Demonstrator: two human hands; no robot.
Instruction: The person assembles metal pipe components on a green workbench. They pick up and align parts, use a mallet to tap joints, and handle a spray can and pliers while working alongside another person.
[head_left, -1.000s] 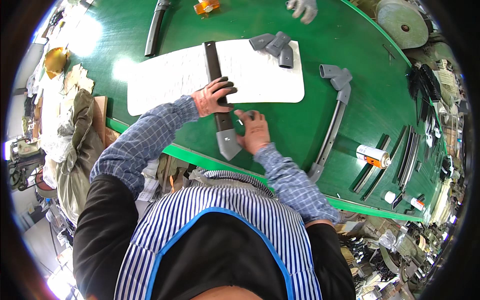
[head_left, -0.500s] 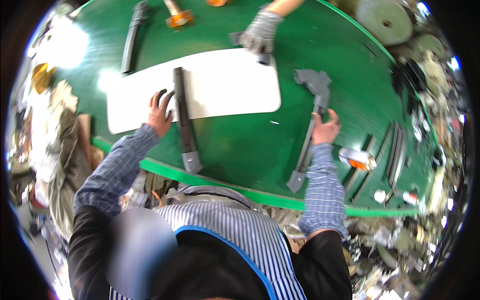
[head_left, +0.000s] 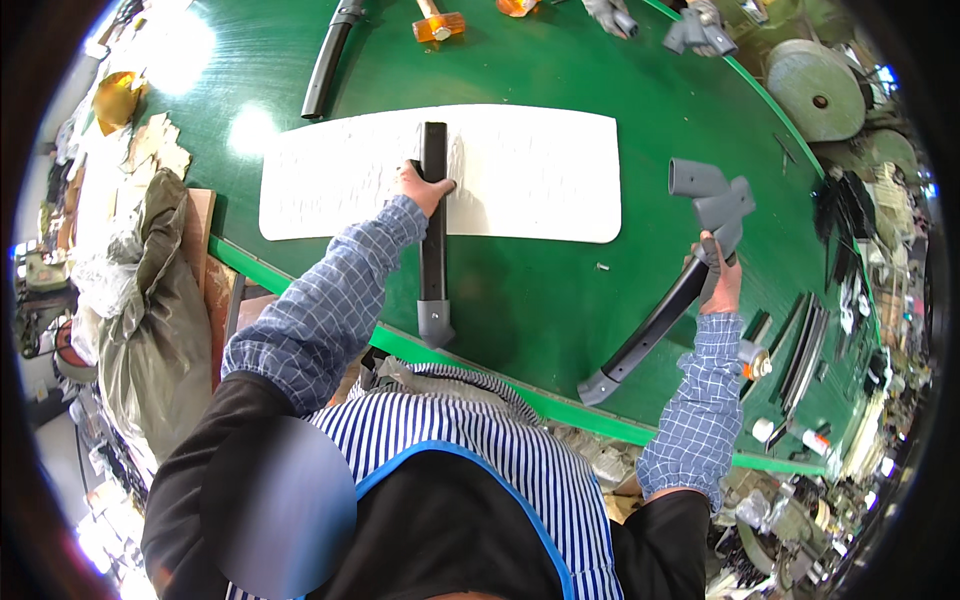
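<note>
On the green table [head_left: 520, 300], left hand [head_left: 425, 187] grips an upright-lying bar [head_left: 433, 235]; right hand [head_left: 718, 285] grips a diagonal bar [head_left: 655, 325].

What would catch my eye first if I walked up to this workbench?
Probably the big green table with a long white mat across it. The left hand grips a straight black bar lying over the mat, while the right hand holds a curved black bar with a grey fitting at its far end.

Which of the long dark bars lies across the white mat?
The straight bar under the left hand; the curved bar in the right hand lies on bare green table.
</note>
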